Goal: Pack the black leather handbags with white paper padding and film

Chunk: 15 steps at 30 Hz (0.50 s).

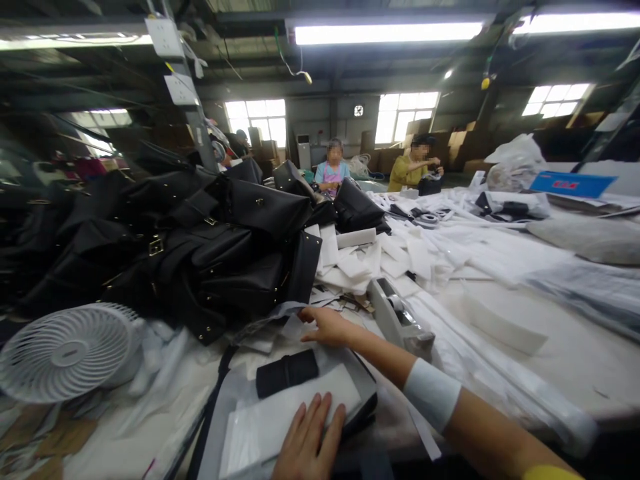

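My left hand lies flat with fingers spread on a white foam sheet. Just beyond the sheet is a rolled black strap or pouch with a band around it. Both rest on a grey-lined, black-edged bag or case. Over its far edge reaches my right hand, its fingertips at the raised edge of a clear plastic film. The thumb stands a little apart, and the exact grip is partly hidden. A light band wraps my right forearm.
Black bags with gold buckles are heaped at the left, behind a white fan. A tape dispenser stands right of my right hand. White foam pieces and plastic sheets cover the table beyond. Several people sit further back.
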Tool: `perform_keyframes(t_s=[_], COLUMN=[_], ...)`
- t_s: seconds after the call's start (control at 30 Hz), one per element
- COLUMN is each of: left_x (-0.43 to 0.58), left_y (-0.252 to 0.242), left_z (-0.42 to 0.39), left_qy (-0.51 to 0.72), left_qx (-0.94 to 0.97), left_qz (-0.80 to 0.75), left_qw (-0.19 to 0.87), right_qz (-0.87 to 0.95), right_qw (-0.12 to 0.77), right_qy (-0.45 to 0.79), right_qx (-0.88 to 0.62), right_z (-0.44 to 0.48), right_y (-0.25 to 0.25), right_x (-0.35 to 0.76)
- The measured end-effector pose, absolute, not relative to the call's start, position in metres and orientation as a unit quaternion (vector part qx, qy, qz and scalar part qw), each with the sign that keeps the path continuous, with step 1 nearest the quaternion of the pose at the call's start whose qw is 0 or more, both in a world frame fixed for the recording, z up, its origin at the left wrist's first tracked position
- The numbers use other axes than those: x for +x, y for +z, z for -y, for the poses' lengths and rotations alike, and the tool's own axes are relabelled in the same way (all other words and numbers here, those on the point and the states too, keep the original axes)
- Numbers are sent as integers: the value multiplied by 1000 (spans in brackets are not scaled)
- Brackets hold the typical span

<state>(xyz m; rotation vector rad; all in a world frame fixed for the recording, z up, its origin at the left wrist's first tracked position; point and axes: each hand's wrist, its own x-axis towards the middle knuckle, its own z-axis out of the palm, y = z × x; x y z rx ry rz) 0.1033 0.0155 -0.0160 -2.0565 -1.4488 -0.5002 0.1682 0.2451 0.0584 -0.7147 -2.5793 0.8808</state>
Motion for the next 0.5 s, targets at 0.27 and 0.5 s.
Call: perform_keyframes(t_s=[0.27, 0.5], left_x=[111, 114], left_y=[-10, 2], left_z=[-20, -20], left_qy=[-231, -251], left_qx=[-744, -735], left_qz=[572, 591], left_qw=[259, 216], right_qz=[895, 895], right_qw=[176, 217], right_qy=[362, 370], right_qx=[-194, -119], right_z=[-252, -217], right_y=[62, 51], right_x=[186, 239])
